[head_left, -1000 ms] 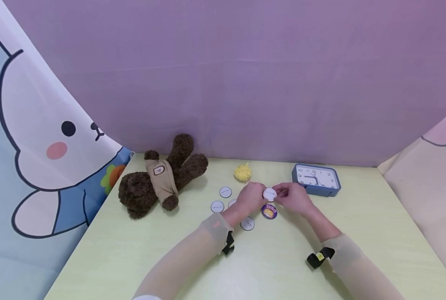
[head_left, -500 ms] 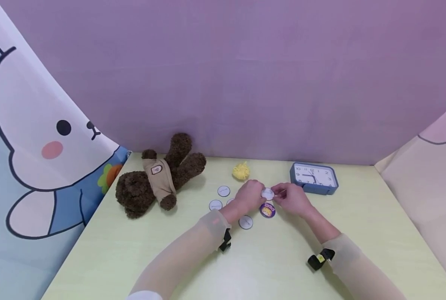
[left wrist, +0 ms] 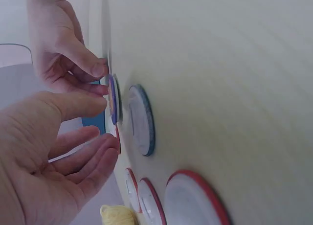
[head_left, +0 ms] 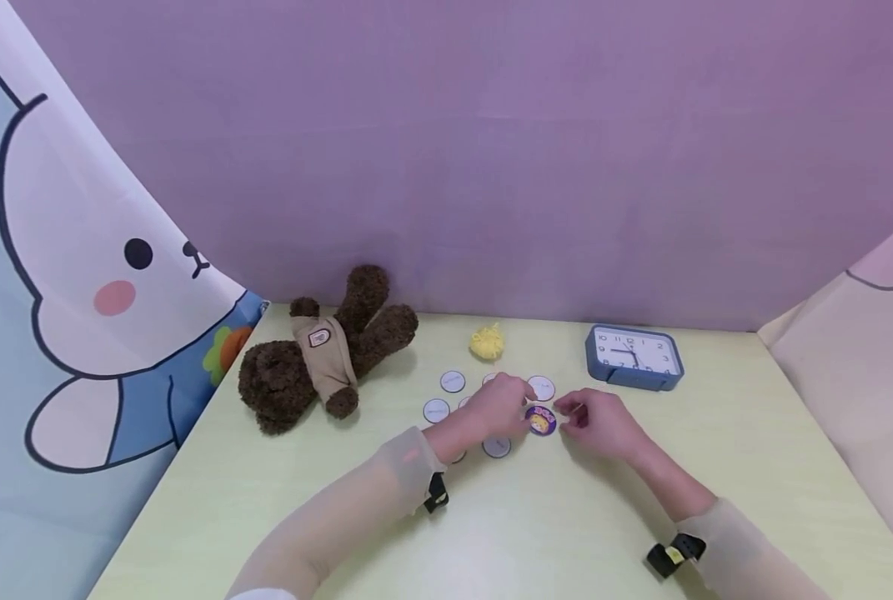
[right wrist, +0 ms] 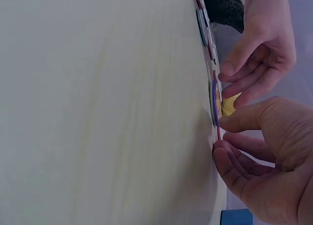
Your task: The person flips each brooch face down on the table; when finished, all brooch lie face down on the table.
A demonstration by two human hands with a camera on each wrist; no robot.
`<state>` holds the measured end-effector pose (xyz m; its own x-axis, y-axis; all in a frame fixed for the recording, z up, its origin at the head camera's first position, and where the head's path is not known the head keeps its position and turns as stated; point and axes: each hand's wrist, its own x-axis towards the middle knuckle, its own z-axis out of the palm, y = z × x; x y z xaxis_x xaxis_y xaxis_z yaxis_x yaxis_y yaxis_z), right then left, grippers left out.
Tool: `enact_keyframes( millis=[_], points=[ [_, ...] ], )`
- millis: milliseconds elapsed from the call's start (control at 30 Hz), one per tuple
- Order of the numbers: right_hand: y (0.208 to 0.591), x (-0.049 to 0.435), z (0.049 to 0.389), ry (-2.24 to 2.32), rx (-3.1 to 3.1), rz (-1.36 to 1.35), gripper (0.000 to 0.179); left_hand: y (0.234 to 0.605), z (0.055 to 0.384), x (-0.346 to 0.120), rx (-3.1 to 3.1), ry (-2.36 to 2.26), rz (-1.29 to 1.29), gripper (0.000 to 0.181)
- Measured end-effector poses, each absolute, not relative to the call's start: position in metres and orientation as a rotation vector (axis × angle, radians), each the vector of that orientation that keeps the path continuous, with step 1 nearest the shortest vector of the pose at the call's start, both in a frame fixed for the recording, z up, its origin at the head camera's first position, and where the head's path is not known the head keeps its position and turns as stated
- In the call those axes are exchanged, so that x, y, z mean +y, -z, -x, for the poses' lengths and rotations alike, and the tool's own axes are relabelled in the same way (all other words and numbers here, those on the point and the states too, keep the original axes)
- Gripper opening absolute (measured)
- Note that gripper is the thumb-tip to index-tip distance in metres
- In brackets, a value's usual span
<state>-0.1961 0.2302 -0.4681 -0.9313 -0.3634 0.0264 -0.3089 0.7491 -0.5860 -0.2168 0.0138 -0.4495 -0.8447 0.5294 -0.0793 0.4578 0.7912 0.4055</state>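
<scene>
A round badge with a purple rim and a yellow cartoon face (head_left: 540, 421) lies picture side up between my hands. My left hand (head_left: 497, 404) is at its left edge, thumb and fingers parted and loosely bent. On the other side, my right hand (head_left: 602, 421) has its fingertips close to the rim; whether they touch it is unclear. Just behind lies a badge with its white back up (head_left: 541, 387). More white-backed badges, among them one badge (head_left: 496, 447) near my left wrist, lie to the left, some partly covered by my left hand and arm.
A yellow yarn-like ball (head_left: 487, 342) sits behind the badges. The blue alarm clock (head_left: 634, 358) lies at the back right. To the left, a brown teddy bear (head_left: 326, 358) in a tan shirt lies on its side. A purple cloth (head_left: 491, 167) hangs behind the table.
A white-backed badge held between both hands was lowered and now lies on the table, released. Both hands have moved nearer to me, to either side of the purple badge.
</scene>
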Motion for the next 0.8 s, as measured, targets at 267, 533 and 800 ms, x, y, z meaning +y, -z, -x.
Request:
enact_keyframes(
  millis=[267,533,800],
  points=[
    [0.469,0.223,0.187,0.921,2.879,0.622,0.034,0.461,0.215,0.017,2.815,-0.552,-0.836,0.025],
    [0.47,0.219,0.185,0.981,2.877,0.617,0.033,0.463,0.215,0.018,2.821,-0.578,-0.879,0.017],
    [0.467,0.221,0.185,1.125,2.82,0.529,0.027,0.461,0.212,0.008,2.825,-0.613,-0.95,0.032]
  ],
)
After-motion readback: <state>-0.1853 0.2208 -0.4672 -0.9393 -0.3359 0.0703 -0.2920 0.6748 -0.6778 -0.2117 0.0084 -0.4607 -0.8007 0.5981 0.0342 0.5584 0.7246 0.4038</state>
